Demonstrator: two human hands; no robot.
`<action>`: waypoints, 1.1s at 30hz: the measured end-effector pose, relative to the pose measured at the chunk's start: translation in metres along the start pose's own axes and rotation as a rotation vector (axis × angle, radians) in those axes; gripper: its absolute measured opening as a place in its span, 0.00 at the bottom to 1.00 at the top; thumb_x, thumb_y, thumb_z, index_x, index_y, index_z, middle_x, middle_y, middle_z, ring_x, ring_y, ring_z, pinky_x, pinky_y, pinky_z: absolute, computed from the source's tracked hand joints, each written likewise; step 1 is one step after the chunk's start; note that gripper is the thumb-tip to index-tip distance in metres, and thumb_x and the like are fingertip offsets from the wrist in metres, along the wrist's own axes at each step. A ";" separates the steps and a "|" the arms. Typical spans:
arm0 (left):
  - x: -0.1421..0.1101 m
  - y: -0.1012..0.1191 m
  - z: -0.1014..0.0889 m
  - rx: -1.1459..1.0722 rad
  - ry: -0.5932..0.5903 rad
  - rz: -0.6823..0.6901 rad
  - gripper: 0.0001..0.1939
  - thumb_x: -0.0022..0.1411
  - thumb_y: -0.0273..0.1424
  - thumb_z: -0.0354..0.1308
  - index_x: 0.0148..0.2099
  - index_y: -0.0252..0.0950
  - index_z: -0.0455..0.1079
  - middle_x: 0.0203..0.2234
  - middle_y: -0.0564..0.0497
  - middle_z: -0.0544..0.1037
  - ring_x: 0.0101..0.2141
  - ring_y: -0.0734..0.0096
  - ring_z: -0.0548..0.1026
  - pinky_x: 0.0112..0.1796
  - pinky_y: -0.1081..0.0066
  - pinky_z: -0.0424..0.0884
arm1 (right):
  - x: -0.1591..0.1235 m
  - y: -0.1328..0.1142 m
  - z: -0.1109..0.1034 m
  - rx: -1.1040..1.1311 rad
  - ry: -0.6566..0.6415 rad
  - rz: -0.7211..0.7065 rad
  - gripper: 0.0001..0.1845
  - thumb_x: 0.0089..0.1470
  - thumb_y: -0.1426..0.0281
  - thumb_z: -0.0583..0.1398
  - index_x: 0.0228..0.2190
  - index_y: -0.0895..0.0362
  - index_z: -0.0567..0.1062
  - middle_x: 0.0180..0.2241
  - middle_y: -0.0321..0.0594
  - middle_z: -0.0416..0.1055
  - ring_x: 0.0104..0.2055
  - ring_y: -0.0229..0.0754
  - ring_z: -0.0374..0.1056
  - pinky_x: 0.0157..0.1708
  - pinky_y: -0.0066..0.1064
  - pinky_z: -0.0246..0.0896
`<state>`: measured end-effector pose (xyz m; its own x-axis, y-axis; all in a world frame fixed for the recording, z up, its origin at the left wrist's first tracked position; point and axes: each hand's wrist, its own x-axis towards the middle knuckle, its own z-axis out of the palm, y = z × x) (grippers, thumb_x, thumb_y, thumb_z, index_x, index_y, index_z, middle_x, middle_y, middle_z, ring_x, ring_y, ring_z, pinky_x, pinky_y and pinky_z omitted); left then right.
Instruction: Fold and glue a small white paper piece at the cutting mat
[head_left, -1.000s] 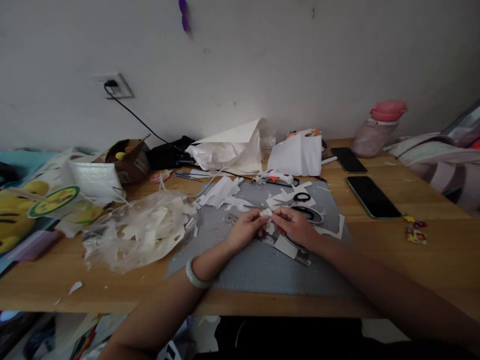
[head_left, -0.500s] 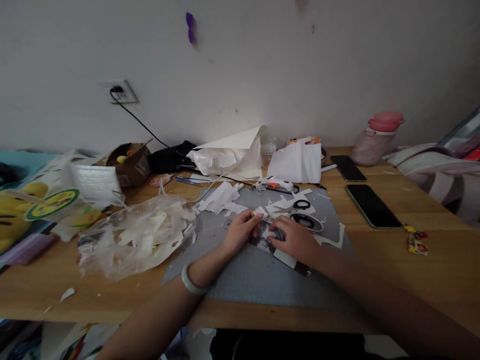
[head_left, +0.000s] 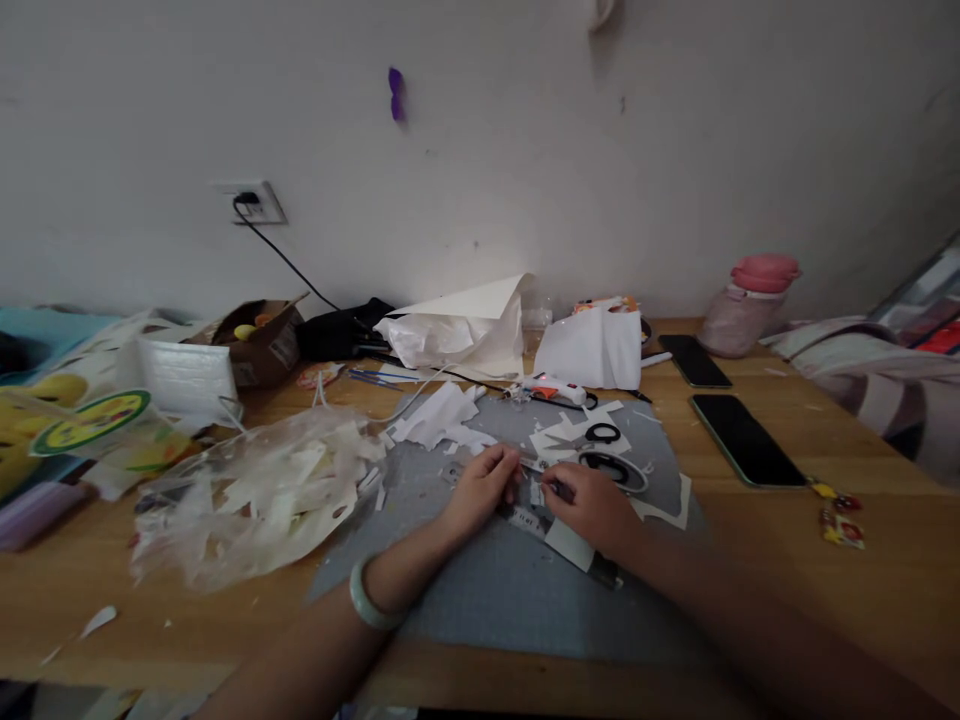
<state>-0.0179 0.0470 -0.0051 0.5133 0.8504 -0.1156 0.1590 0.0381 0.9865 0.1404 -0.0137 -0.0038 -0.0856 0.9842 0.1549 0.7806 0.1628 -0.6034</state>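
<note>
My left hand (head_left: pixel 484 488) is closed, its thumb and fingers pinching a small white paper strip (head_left: pixel 534 463) that points to the right. My right hand (head_left: pixel 592 503) is closed too, fingertips together beside the strip; what they hold, if anything, is too small to make out. Under and between the hands lies a ruler (head_left: pixel 525 519) with dark markings, partly covered. A pale card piece (head_left: pixel 570 545) rests beneath my right wrist. Scissors with black and white handles (head_left: pixel 626 470) lie just beyond my right hand, among white paper scraps (head_left: pixel 559 432). All this is on a grey cutting mat (head_left: pixel 510 610).
A clear plastic bag of paper scraps (head_left: pixel 277 490) sits at left. Behind the mat are a white glue gun (head_left: pixel 559 388) and a white paper packet (head_left: pixel 589 348). Two phones (head_left: pixel 746 440) (head_left: pixel 696 360) and a pink-lidded bottle (head_left: pixel 750 305) stand at right.
The view has tilted up, so the desk things sit lower in the picture. My right fingers have closed further and drawn slightly back from the left hand; the white strip shows more clearly.
</note>
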 end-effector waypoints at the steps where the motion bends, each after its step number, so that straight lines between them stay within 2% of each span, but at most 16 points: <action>1: 0.000 0.001 0.000 0.017 0.005 -0.006 0.19 0.58 0.46 0.43 0.26 0.36 0.60 0.11 0.59 0.61 0.15 0.77 0.59 0.18 0.76 0.54 | 0.002 0.002 0.000 0.059 0.010 0.033 0.07 0.49 0.72 0.54 0.27 0.57 0.73 0.25 0.38 0.71 0.27 0.39 0.65 0.29 0.29 0.57; 4: -0.001 0.001 0.000 0.056 0.011 -0.029 0.20 0.60 0.44 0.38 0.26 0.37 0.60 0.11 0.58 0.62 0.15 0.76 0.60 0.19 0.76 0.55 | 0.007 0.008 -0.001 0.252 0.034 0.095 0.09 0.50 0.68 0.53 0.25 0.56 0.72 0.22 0.36 0.70 0.25 0.38 0.64 0.26 0.28 0.56; 9: 0.002 -0.007 0.002 0.175 0.040 -0.001 0.09 0.54 0.36 0.53 0.29 0.38 0.57 0.18 0.60 0.62 0.18 0.78 0.61 0.21 0.77 0.57 | 0.012 0.015 -0.001 0.432 0.031 0.180 0.12 0.49 0.63 0.53 0.26 0.56 0.72 0.24 0.37 0.72 0.27 0.40 0.66 0.27 0.29 0.59; 15: 0.001 -0.008 -0.002 0.469 0.050 -0.003 0.09 0.53 0.33 0.53 0.37 0.38 0.57 0.18 0.60 0.62 0.21 0.75 0.64 0.24 0.76 0.57 | 0.012 0.022 0.005 0.499 0.026 0.199 0.12 0.48 0.63 0.55 0.29 0.57 0.74 0.27 0.39 0.74 0.30 0.41 0.68 0.31 0.31 0.62; 18: -0.002 -0.001 -0.005 0.686 0.023 -0.054 0.15 0.53 0.35 0.53 0.43 0.38 0.58 0.21 0.57 0.69 0.23 0.72 0.69 0.24 0.75 0.58 | 0.011 0.025 0.009 0.504 0.026 0.182 0.11 0.47 0.65 0.57 0.32 0.56 0.74 0.27 0.39 0.73 0.30 0.40 0.68 0.31 0.31 0.63; 22: -0.005 0.009 -0.008 0.946 -0.036 -0.100 0.27 0.52 0.42 0.56 0.51 0.38 0.55 0.28 0.50 0.76 0.29 0.63 0.75 0.26 0.72 0.62 | 0.009 0.022 0.006 0.373 0.016 0.139 0.09 0.48 0.67 0.57 0.31 0.56 0.75 0.28 0.39 0.74 0.29 0.41 0.68 0.31 0.32 0.63; 26: -0.011 0.015 -0.010 1.161 -0.032 -0.083 0.39 0.50 0.50 0.55 0.58 0.37 0.50 0.35 0.42 0.77 0.36 0.51 0.76 0.31 0.66 0.66 | 0.009 0.018 0.003 0.288 0.053 0.035 0.10 0.50 0.70 0.56 0.31 0.54 0.77 0.33 0.41 0.76 0.37 0.43 0.70 0.39 0.34 0.63; 28: -0.013 0.017 -0.012 1.232 -0.020 -0.088 0.41 0.51 0.51 0.54 0.60 0.34 0.48 0.37 0.38 0.76 0.38 0.49 0.76 0.33 0.63 0.67 | 0.008 0.018 0.004 0.282 0.073 0.010 0.11 0.51 0.71 0.54 0.32 0.54 0.77 0.35 0.41 0.76 0.39 0.43 0.70 0.42 0.35 0.63; 30: -0.015 0.018 -0.012 1.249 -0.025 -0.084 0.38 0.52 0.49 0.54 0.58 0.34 0.50 0.39 0.38 0.75 0.39 0.50 0.75 0.34 0.63 0.68 | 0.008 0.017 0.004 0.272 0.075 0.015 0.13 0.51 0.73 0.53 0.33 0.54 0.77 0.36 0.41 0.76 0.40 0.43 0.70 0.42 0.34 0.62; 33: -0.017 0.020 -0.012 1.226 -0.090 0.010 0.23 0.57 0.42 0.52 0.53 0.38 0.57 0.43 0.43 0.73 0.39 0.57 0.75 0.34 0.66 0.68 | 0.007 0.016 0.003 0.248 0.062 0.012 0.14 0.48 0.76 0.52 0.32 0.55 0.76 0.35 0.40 0.75 0.38 0.41 0.69 0.39 0.33 0.62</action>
<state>-0.0334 0.0394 0.0181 0.5677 0.8066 -0.1646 0.8171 -0.5278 0.2319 0.1504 -0.0036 -0.0152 -0.0330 0.9812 0.1899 0.6047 0.1709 -0.7779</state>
